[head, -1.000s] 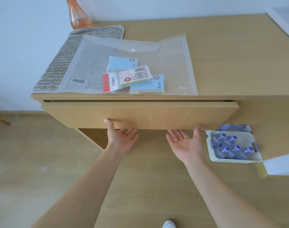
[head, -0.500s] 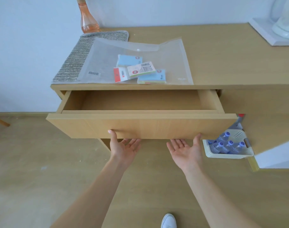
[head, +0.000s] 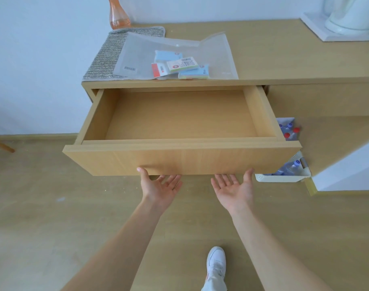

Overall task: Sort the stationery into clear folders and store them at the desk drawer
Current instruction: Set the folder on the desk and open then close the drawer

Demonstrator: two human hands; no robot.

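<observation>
The clear folder [head: 175, 57] with the sticky note packs [head: 180, 67] inside lies flat on the desk top [head: 284, 59], just behind the open drawer [head: 179, 116], and its long side runs left to right, parallel to the desk edge. About half of the folder rests on a grey mat [head: 108, 53]. The drawer is pulled far out and its bottom shows nothing inside. Your left hand [head: 160, 186] and your right hand [head: 234, 189] are both palm up under the lower edge of the drawer front, with fingers spread and almost straight; the thumbs touch the front panel, and neither hand holds anything. From your hands the folder lies straight ahead and higher, on the far side of the drawer, so you must reach over the whole drawer to get it. The folder sits a little to the left of the middle, so I think the left hand is a bit nearer, but both hands could take it at the two short ends. A basket of water bottles [head: 284, 171] stands on the floor to the right, and an orange vase [head: 118, 13] stands behind the mat.
</observation>
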